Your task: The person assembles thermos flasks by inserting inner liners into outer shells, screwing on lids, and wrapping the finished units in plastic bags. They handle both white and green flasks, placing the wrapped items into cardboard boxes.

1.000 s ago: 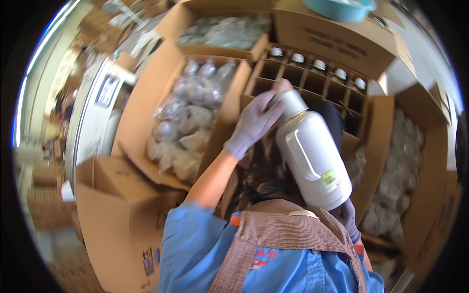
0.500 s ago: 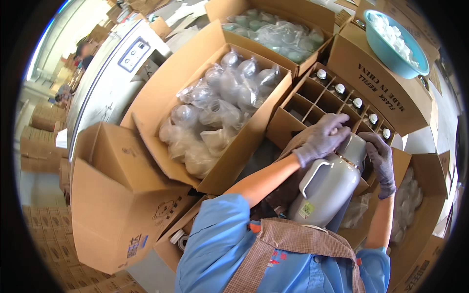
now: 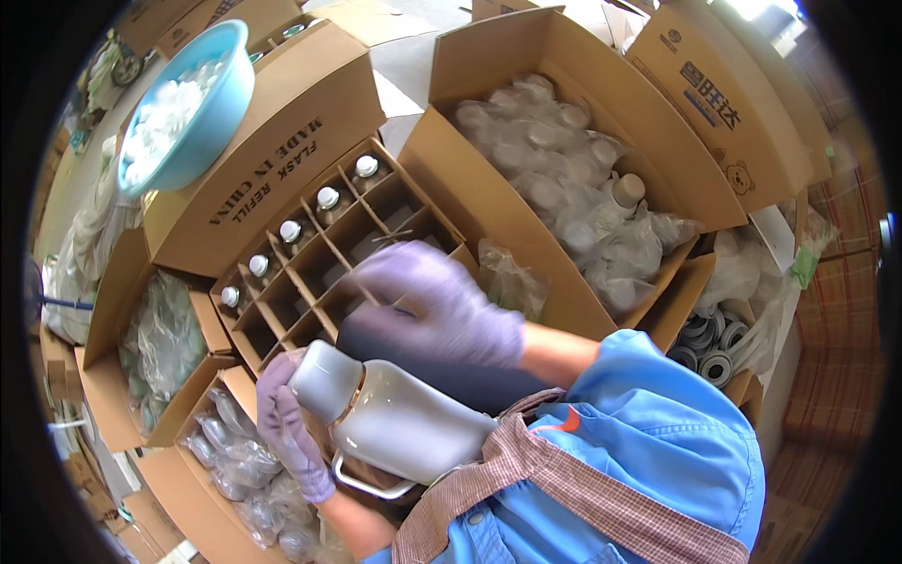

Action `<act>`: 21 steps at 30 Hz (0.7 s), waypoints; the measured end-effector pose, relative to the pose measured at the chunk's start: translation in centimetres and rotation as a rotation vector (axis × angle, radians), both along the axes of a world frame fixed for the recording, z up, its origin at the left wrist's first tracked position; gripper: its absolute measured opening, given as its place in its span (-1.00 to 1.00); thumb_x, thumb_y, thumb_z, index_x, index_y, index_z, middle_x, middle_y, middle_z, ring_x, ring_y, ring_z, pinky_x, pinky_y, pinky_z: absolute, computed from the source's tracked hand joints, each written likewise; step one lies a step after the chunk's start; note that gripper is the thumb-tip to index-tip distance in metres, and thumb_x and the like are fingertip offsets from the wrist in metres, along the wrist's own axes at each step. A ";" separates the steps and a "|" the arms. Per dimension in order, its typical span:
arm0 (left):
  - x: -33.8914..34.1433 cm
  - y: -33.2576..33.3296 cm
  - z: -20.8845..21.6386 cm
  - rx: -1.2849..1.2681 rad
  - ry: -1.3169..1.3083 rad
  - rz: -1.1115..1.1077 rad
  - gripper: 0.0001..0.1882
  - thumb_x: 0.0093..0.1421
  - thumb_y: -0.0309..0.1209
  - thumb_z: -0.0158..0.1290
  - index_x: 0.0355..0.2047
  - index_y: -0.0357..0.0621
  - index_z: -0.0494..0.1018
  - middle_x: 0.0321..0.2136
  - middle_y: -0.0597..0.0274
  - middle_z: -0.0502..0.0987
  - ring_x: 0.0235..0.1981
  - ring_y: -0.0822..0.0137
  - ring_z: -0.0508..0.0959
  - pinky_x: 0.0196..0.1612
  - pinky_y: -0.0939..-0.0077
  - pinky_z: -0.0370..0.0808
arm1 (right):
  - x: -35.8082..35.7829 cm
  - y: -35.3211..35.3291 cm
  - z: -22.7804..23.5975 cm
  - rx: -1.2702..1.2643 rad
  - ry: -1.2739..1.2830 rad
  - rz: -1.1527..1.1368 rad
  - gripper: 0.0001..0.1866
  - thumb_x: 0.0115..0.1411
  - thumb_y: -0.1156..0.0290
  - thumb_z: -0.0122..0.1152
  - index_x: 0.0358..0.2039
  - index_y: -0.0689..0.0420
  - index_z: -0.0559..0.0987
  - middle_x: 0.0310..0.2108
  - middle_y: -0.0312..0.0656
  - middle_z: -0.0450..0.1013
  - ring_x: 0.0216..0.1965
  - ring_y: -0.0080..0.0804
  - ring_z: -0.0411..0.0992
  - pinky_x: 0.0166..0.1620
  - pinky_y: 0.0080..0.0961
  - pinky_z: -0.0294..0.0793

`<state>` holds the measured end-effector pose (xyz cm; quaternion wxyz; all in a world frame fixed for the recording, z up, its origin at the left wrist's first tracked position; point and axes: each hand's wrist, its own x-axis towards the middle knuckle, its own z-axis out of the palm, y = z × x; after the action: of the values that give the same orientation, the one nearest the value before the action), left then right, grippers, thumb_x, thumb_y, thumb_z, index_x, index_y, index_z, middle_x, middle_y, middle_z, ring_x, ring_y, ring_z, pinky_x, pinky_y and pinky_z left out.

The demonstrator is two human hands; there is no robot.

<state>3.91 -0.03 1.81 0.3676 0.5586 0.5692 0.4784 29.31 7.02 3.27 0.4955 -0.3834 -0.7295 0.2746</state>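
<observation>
A pale grey vacuum flask point(image 3: 413, 418) with a handle and a gold-coloured ring at its neck lies tilted across my lap, top end away from me. My gloved left hand point(image 3: 289, 428) is closed around the side of its top, fingers bent over the rim. My gloved right hand point(image 3: 437, 301) is smeared by motion, above my dark trouser leg and the near edge of a divided carton point(image 3: 315, 252). Its fingers look curled, but whether they hold anything is unclear. A row of white-capped glass flask refills point(image 3: 327, 199) stands in the carton's far cells.
A blue basin point(image 3: 230, 117) of small white pieces rests on a closed carton point(image 3: 282, 122). Open cartons of plastic-wrapped parts stand at right point(image 3: 564, 188), left point(image 3: 160, 338) and lower left point(image 3: 244, 461). Grey rings point(image 3: 709, 343) lie in a box at my right.
My view has swung to the right. My right hand has come off the flask's top and moved over beside the divided carton. The left hand stays on the flask.
</observation>
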 end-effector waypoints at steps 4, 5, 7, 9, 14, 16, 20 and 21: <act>-1.6 -0.5 -3.0 -0.018 -0.360 -0.111 -0.55 0.41 -0.17 -0.07 0.07 -0.33 0.42 0.11 -0.07 0.46 0.14 0.12 0.46 0.26 0.25 0.30 | 15.6 0.9 -7.9 -0.156 -0.267 -0.630 -0.65 0.06 0.36 0.32 -0.13 0.21 0.59 -0.16 0.01 0.53 -0.07 -0.05 0.48 0.05 -0.23 0.45; -1.8 -0.7 -3.5 -0.047 -0.536 -0.099 -0.52 0.41 -0.16 -0.07 0.13 -0.33 0.39 0.19 -0.11 0.40 0.20 0.08 0.41 0.31 0.20 0.26 | 19.8 0.6 -10.4 -0.246 -0.305 -0.802 -0.60 0.07 0.29 0.31 -0.09 0.21 0.59 -0.14 0.02 0.53 -0.04 -0.04 0.46 0.08 -0.24 0.43; -2.5 -0.7 -3.5 -0.064 -0.416 -0.122 -0.51 0.41 -0.21 -0.10 0.18 -0.34 0.33 0.26 -0.14 0.30 0.27 0.03 0.35 0.36 0.16 0.20 | 28.1 0.5 -14.5 -0.418 -0.256 -1.042 -0.54 0.08 0.20 0.31 -0.07 0.20 0.56 -0.11 0.07 0.52 0.01 0.00 0.44 0.10 -0.23 0.41; -3.4 -0.2 -2.4 -0.041 -0.290 -0.127 -0.54 0.40 -0.28 -0.11 0.19 -0.34 0.32 0.27 -0.14 0.29 0.27 0.03 0.35 0.35 0.19 0.23 | 35.5 0.9 -17.5 -0.404 -0.523 -1.169 -0.51 0.09 0.16 0.28 -0.03 0.19 0.54 -0.04 0.09 0.50 0.05 0.02 0.43 0.11 -0.21 0.41; 0.9 0.9 1.1 -0.168 -0.139 0.021 -0.38 0.33 -0.06 -0.06 0.21 -0.33 0.30 0.10 0.00 0.45 0.06 0.14 0.48 0.23 0.31 0.35 | 42.4 5.7 -20.6 -0.824 -0.485 -1.137 -0.43 0.09 0.09 0.22 0.05 0.16 0.52 0.11 0.06 0.44 0.13 0.03 0.39 0.11 -0.16 0.42; 2.8 0.8 0.4 -0.160 -0.360 -0.029 -0.34 0.33 -0.01 -0.08 0.22 -0.32 0.28 0.11 0.00 0.43 0.10 0.15 0.45 0.24 0.31 0.33 | 42.6 7.8 -21.9 -0.898 -0.651 -1.137 -0.33 0.08 0.01 0.21 0.14 0.13 0.47 0.16 0.09 0.39 0.19 0.01 0.37 0.19 -0.17 0.37; 5.3 0.4 0.1 -0.098 -0.542 0.087 -0.22 0.34 0.12 -0.15 0.32 -0.28 0.15 0.21 -0.08 0.35 0.18 0.16 0.39 0.29 0.27 0.28 | 38.3 11.3 -20.5 -1.157 -0.813 -1.003 -0.17 0.06 -0.15 0.21 0.19 0.20 0.42 0.38 0.12 0.08 0.33 0.01 0.19 0.28 -0.26 0.27; 6.1 0.3 0.2 -0.081 -0.557 0.134 -0.20 0.34 0.14 -0.16 0.34 -0.27 0.11 0.23 -0.09 0.33 0.19 0.15 0.38 0.30 0.27 0.26 | 39.3 11.8 -22.6 -1.089 -0.856 -1.030 -0.18 0.06 -0.16 0.21 0.18 0.20 0.44 0.35 0.11 0.12 0.31 0.00 0.22 0.27 -0.26 0.28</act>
<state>9.99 0.31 1.97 0.4993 0.3515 0.5008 0.6135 68.57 18.83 -19.34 -0.0121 -0.9209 -0.3555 0.1593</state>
